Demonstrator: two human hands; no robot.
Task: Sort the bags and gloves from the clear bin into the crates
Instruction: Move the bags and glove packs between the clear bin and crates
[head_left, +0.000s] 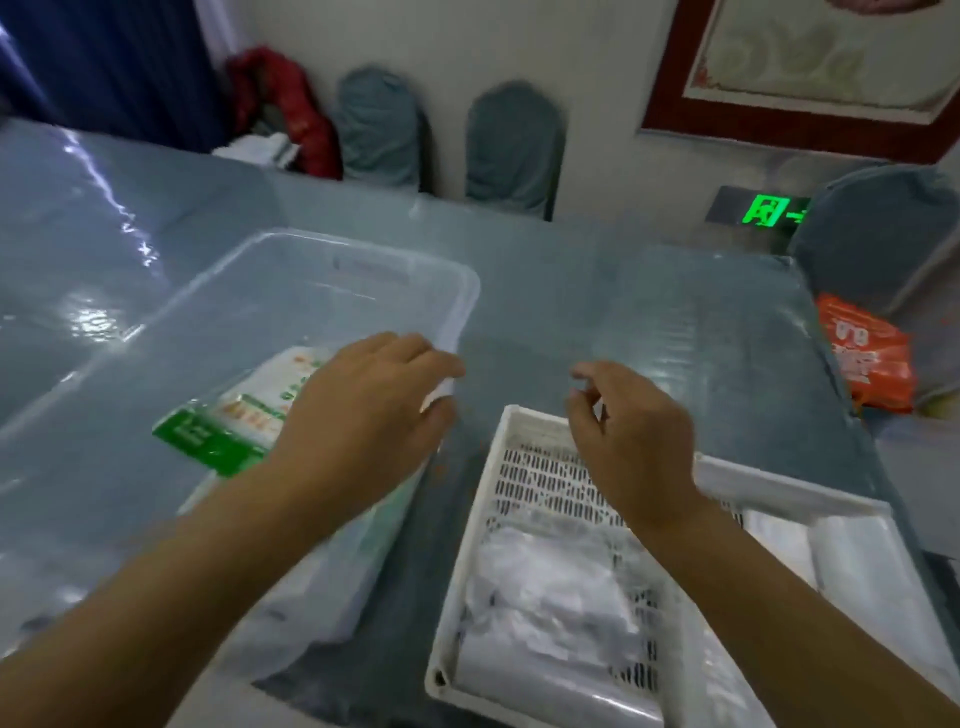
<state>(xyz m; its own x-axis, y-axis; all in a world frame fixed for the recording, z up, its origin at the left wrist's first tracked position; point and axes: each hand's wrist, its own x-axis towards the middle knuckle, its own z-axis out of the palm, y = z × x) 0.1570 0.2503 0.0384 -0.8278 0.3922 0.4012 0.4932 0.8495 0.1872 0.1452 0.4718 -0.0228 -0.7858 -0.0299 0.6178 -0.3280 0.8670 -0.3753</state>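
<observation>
— Two hands are above the blue-grey plastic-covered bench (649, 312). The left hand (363, 410) lies over the near right corner of the clear plastic bin (332, 249); what its fingers hold, one cannot tell. The right hand (628, 431) hovers, loosely curled and holding nothing, over the white slotted plastic crate (467, 571).

— What may go wrong?

— The green-and-white printed packet (228, 431) in the bin is slippery and may slide. Bin and crate stand near each other; a sleeve could catch the rim. Open room is beyond them.
</observation>
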